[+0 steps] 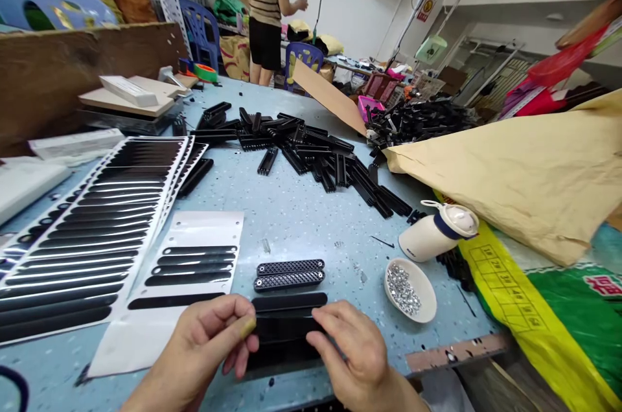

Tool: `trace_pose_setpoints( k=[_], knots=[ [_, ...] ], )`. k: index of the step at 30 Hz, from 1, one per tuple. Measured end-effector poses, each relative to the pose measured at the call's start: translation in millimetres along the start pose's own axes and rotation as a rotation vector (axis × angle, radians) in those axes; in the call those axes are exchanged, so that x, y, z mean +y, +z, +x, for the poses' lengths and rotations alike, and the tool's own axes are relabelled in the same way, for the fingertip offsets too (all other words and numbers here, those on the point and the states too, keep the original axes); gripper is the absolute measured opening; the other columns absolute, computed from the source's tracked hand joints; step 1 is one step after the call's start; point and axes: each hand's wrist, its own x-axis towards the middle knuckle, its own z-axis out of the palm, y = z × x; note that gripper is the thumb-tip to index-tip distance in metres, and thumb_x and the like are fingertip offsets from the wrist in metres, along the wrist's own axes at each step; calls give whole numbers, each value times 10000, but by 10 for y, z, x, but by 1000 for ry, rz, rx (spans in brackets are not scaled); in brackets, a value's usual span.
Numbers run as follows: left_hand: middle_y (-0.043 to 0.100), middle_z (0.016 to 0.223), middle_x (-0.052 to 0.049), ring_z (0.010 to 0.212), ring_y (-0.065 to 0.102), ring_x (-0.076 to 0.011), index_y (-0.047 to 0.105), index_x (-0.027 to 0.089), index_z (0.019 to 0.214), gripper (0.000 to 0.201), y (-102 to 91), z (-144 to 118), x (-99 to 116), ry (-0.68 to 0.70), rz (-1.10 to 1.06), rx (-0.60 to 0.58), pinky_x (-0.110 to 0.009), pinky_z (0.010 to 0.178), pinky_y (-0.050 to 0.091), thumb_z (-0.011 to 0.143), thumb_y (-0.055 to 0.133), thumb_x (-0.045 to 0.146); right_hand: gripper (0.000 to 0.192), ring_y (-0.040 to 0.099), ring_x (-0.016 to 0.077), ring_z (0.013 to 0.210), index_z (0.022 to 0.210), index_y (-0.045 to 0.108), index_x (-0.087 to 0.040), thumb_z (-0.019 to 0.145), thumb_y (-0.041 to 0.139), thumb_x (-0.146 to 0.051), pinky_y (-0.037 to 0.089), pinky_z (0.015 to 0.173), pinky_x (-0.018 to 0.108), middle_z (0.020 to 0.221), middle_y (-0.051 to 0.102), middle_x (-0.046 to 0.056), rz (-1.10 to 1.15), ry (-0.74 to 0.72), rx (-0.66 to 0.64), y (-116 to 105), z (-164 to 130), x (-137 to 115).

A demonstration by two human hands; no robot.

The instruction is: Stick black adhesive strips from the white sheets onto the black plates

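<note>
Near table edge, black strip (286, 328) lying left-right, both hands' fingers (243, 328) pinching its ends.

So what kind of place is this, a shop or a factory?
Most likely a small assembly workshop. A heap of identical black plastic strips covers the blue table, sheets of black stickers lie beside it, and a bowl of small silver screws sits near the hands.

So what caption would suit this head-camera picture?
Both hands, left hand and right hand, hold a black strip beside a sticker sheet and bowl of screws.
</note>
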Motion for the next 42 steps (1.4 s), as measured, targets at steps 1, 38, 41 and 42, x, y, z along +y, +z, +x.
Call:
trace_pose_setpoints(
  k=[1,38,41,42],
  knots=[
    [678,578,-15,434,562,-100,646,182,696,291,-3,21,6,22,62,26,-194,440,427,803,650,453,267,636,226,722,1101,664,-132,862,565,-66,553,594,363,834,689,118,-20,-13,6,-3,0,24],
    [779,846,-26,753,725,-190,722,210,926,194,-153,325,-234,380,743,280,-300,714,572,802,576,247,193,689,233,857,1005,723,-186,854,611,-141,592,738,400,950,722,104,-23,105,-232,-71,257,584],
    [775,828,-18,746,721,-180,725,213,905,184,-155,318,-238,379,725,240,-283,699,565,822,562,229,206,690,224,832,1013,726,-186,858,605,-127,589,722,397,927,733,94,1,95,-259,21,282,586],
    [773,825,-16,744,719,-178,724,213,904,181,-156,317,-241,377,722,235,-280,697,563,827,560,226,205,690,225,831,1014,727,-188,859,605,-130,587,725,402,929,737,94,0,91,-262,49,284,584]
  ],
)
